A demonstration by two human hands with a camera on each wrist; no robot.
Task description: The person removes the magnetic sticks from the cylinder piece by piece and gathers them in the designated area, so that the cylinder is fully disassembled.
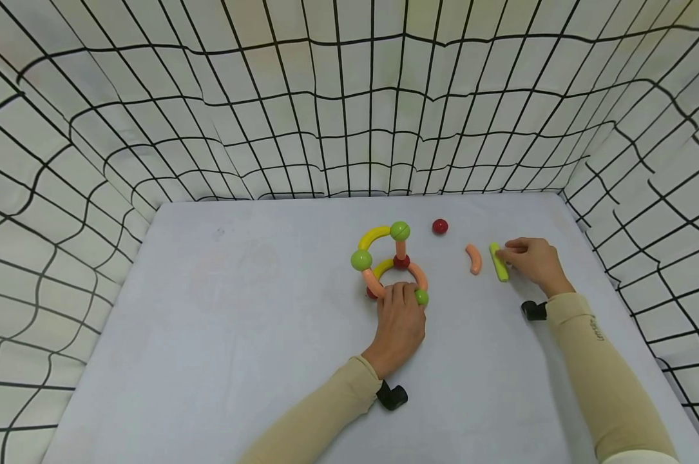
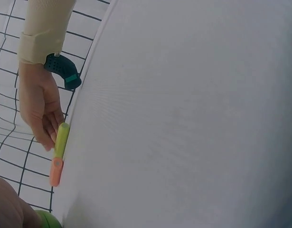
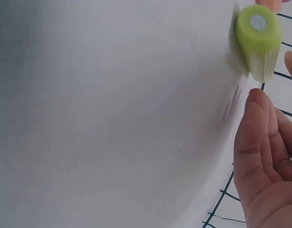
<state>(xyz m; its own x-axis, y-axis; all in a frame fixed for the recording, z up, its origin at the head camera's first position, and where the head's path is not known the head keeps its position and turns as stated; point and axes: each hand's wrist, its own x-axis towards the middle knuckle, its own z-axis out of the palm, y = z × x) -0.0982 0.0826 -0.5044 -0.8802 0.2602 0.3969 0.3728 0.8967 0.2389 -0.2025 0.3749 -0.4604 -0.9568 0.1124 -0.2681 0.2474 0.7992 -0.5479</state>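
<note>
Near the middle of the table, a toy frame of magnetic balls and sticks has green balls [image 1: 361, 260], a red ball [image 1: 401, 261], a yellow curved stick [image 1: 374, 236] and orange sticks [image 1: 419, 276]. My left hand [image 1: 400, 325] grips the frame's near side, covering part of it, next to a green ball [image 2: 48, 219]. To the right lies a straight yellow-green stick [image 1: 499, 262], its pale end disc facing the right wrist camera. Beside it is my right hand [image 1: 536, 263], fingers loosely bent and thumb apart from them. In the right wrist view the fingertips [image 3: 257, 97] sit just off the stick.
An orange curved stick [image 1: 473, 259] lies left of the yellow-green one. A loose red ball [image 1: 440, 226] rests farther back. White walls with a black grid [image 1: 372, 129] enclose the white table [image 1: 210, 335] at the back and sides.
</note>
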